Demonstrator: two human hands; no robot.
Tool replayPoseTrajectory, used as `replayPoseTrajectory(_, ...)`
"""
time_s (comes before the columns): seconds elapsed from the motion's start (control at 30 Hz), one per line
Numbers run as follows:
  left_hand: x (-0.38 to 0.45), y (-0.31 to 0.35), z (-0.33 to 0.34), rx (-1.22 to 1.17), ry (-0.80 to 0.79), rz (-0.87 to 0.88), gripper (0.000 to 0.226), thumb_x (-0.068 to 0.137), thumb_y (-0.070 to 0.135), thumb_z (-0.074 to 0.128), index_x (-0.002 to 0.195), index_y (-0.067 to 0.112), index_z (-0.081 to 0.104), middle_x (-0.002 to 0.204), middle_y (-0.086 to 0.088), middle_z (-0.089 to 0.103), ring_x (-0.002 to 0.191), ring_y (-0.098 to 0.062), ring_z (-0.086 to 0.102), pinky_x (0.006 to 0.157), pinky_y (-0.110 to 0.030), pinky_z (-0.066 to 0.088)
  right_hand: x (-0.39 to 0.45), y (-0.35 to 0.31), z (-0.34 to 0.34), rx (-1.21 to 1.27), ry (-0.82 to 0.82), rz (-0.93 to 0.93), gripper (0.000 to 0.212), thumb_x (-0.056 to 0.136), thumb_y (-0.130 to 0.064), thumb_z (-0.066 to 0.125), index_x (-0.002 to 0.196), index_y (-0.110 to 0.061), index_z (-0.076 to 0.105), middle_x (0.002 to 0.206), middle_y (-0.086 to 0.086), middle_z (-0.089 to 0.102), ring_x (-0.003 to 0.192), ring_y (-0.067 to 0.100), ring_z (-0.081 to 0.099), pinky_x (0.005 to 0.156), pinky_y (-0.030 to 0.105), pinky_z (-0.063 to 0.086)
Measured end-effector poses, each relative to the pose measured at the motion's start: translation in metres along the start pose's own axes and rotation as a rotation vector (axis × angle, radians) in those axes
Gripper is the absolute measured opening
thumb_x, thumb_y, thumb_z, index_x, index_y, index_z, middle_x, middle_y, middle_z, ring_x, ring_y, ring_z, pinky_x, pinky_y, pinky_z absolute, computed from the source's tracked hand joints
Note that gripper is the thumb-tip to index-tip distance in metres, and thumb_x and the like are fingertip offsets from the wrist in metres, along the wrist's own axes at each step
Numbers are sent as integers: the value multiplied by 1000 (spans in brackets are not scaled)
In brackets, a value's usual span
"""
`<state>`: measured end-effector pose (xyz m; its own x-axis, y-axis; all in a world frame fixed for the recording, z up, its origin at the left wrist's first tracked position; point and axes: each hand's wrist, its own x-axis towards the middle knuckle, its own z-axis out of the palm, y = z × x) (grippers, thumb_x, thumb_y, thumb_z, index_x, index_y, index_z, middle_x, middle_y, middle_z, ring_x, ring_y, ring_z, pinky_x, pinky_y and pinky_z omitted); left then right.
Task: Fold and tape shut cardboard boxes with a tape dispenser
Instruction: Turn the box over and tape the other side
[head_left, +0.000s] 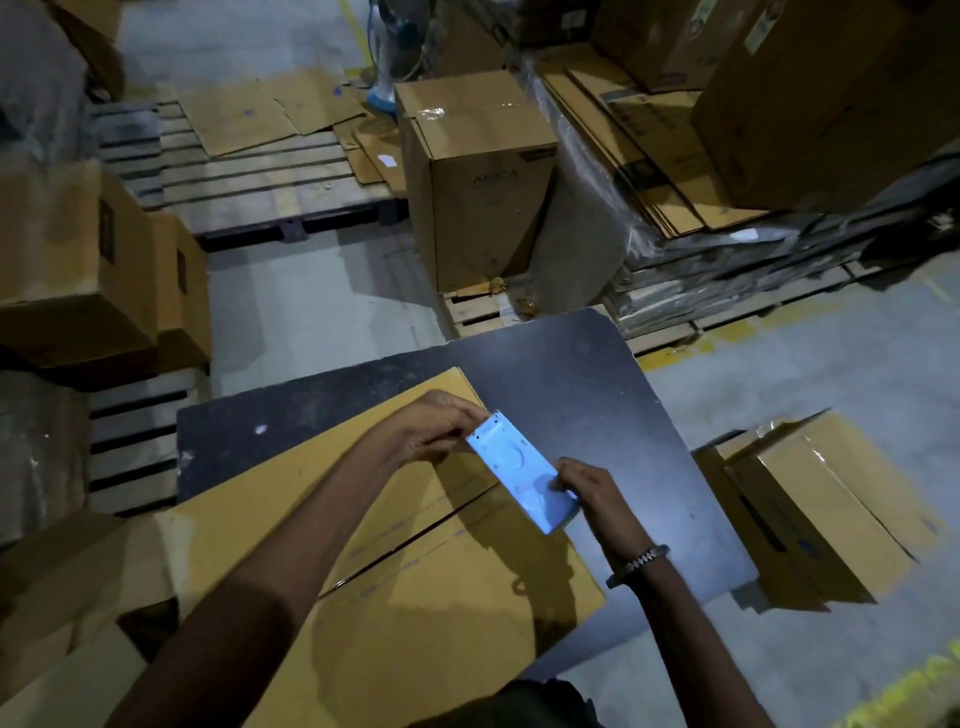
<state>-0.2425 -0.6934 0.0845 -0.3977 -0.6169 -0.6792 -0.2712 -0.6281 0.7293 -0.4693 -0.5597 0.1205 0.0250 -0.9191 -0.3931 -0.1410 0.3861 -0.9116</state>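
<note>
Both hands pinch a pale blue object, probably the tape dispenser (522, 475): left hand (434, 431) at its far end, right hand (592, 491) at the near. Its long axis runs diagonally above the flat box (363, 571) on the counter (597, 374), directly beneath.

Single head-worn wide-angle view, looking forward and down, close over the tabletop (597, 374), warehouse floor (311, 301) beyond.

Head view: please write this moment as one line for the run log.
left hand: grips pale flat object | right hand: grips its near end | flat cardboard box: unfolded on dark table | tape: not applied
</note>
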Motion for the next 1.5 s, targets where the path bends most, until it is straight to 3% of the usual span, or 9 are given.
replayPoseTrajectory(0.07,11,13,-17,108,56,-12,29,93,-10,60,102,5,83,72,-10,75,42,-12,48,37,-18,39,5,-9,15,-16,35,30,21,77,-36,62,62,-24,52,76,0,49,76,14,45,71,33,32)
replayPoseTrajectory(0.17,26,33,-48,86,31,-43,23,93,-7,67,106,3,82,93,-20,77,70,-20,67,53,-23,53,12,-23,30,22,112,82,19,69,-45,61,60,-31,54,75,-12,52,76,11,46,70,33,35)
replayPoseTrajectory(0.67,78,60,-80,277,354,74,62,91,12,82,144,10,49,87,-13,76,59,-14,67,57,-31,48,89,-43,53,-124,267,245,52,93,-46,63,87,6,62,81,6,53,75,22,50,67,35,38)
replayPoseTrajectory(0.87,105,0,-84,151,380,-113,148,61,65,95,169,22,4,169,-16,30,146,-41,44,108,-53,51,105,-45,55,-250,266,206,41,99,-46,58,76,-12,54,74,5,46,62,17,43,57,32,33)
replayPoseTrajectory(1.0,107,1,-91,376,538,-129,122,33,98,77,124,15,73,126,-10,74,110,-33,70,96,-50,59,106,-36,56,-255,289,193,41,100,-46,58,74,-14,52,72,5,45,60,15,41,57,32,32)
replayPoseTrajectory(1.13,120,-5,-96,570,563,-291,143,31,107,68,138,12,65,139,-17,66,125,-38,64,102,-52,55,107,-34,58,-255,287,183,41,99,-47,57,74,-14,54,72,4,47,63,16,42,59,33,33)
replayPoseTrajectory(1.2,120,-5,-95,740,552,-353,105,80,78,72,155,8,47,159,-17,48,144,-38,49,113,-53,45,107,-34,58,-251,295,180,41,99,-47,57,73,-16,52,71,2,46,62,16,42,59,33,33)
replayPoseTrajectory(1.27,122,-4,-95,772,560,-313,82,89,53,74,152,8,50,159,-15,48,143,-39,49,112,-56,45,107,-35,57,-261,293,175,41,100,-46,57,72,-16,50,70,3,44,61,16,40,58,33,31)
replayPoseTrajectory(1.5,90,10,-78,404,599,201,32,101,45,67,82,23,81,76,5,77,78,-16,74,81,-40,64,109,-31,56,-287,319,191,46,98,-53,56,75,-14,56,72,1,52,67,19,50,60,33,38)
